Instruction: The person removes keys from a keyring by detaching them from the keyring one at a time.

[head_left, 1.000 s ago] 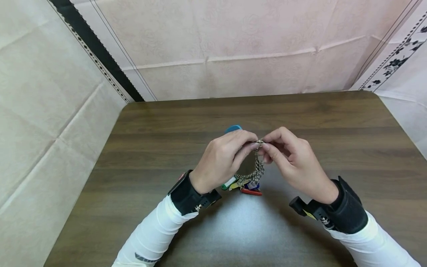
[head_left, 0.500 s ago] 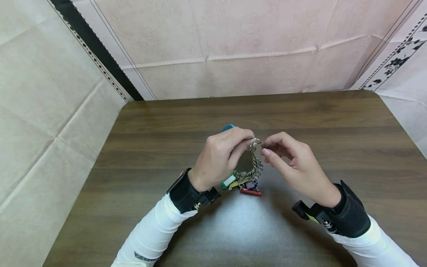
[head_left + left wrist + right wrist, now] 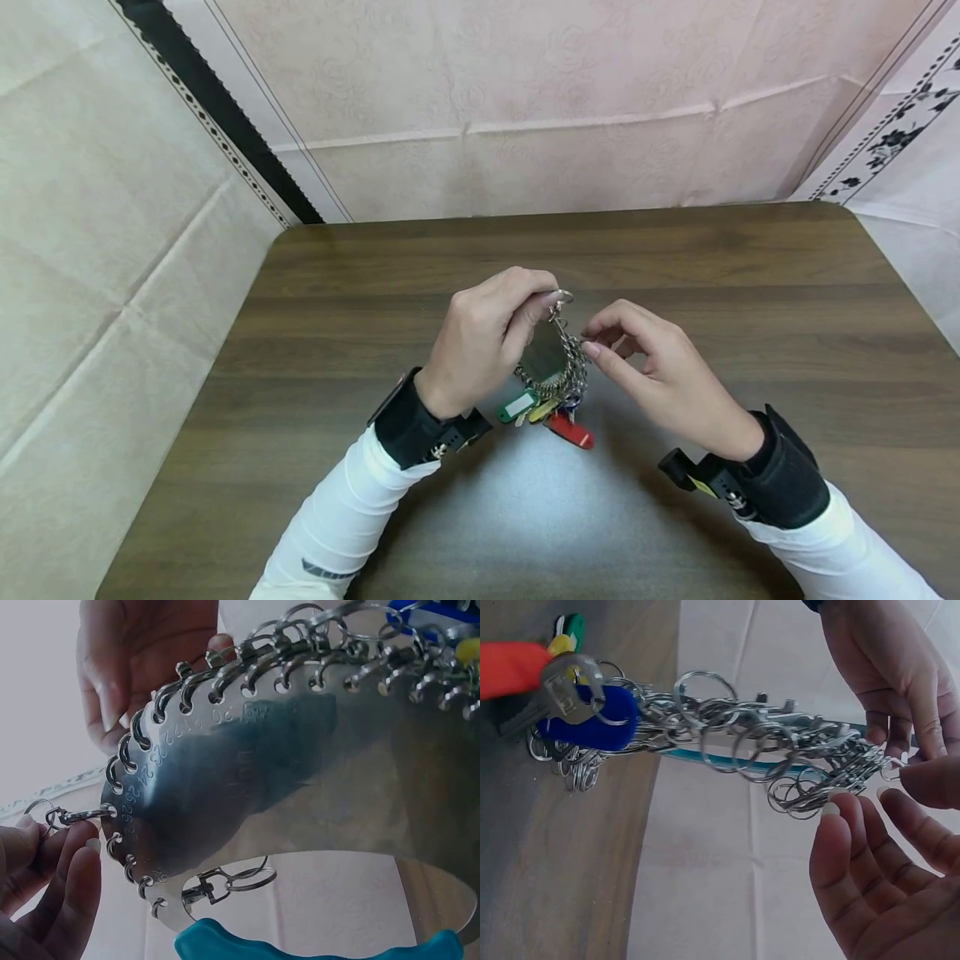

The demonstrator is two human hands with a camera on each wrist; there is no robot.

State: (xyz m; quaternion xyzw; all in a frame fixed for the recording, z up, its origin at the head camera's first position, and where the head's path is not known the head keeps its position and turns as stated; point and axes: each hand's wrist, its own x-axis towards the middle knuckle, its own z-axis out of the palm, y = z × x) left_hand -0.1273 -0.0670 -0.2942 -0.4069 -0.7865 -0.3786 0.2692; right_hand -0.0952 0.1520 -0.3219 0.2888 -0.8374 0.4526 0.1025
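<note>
A curved metal plate (image 3: 247,787) with stamped numbers and a teal handle (image 3: 322,946) carries a row of snap hooks (image 3: 139,731) with rings. My left hand (image 3: 480,333) pinches a ring (image 3: 41,810) on one of these hooks, beside the plate's rim. On the other side, my right hand (image 3: 648,367) brings thumb and index finger together on a small metal hook (image 3: 889,771) at the end of the row. What lies between those fingertips is partly hidden. Below the plate hang keys (image 3: 568,694) with a red tag (image 3: 570,430), a green tag (image 3: 517,405) and a blue tag (image 3: 600,718).
All this is held over a wood-grain table (image 3: 360,300). Pale fabric sheets (image 3: 570,92) hang behind and beside it. A black camera strap (image 3: 420,425) circles the left wrist, another strap (image 3: 780,467) the right.
Both hands first met at a ring at the top. Since then my left hand has moved up and left with its ring, and my right hand has come away and lower. The red tag has swung outward.
</note>
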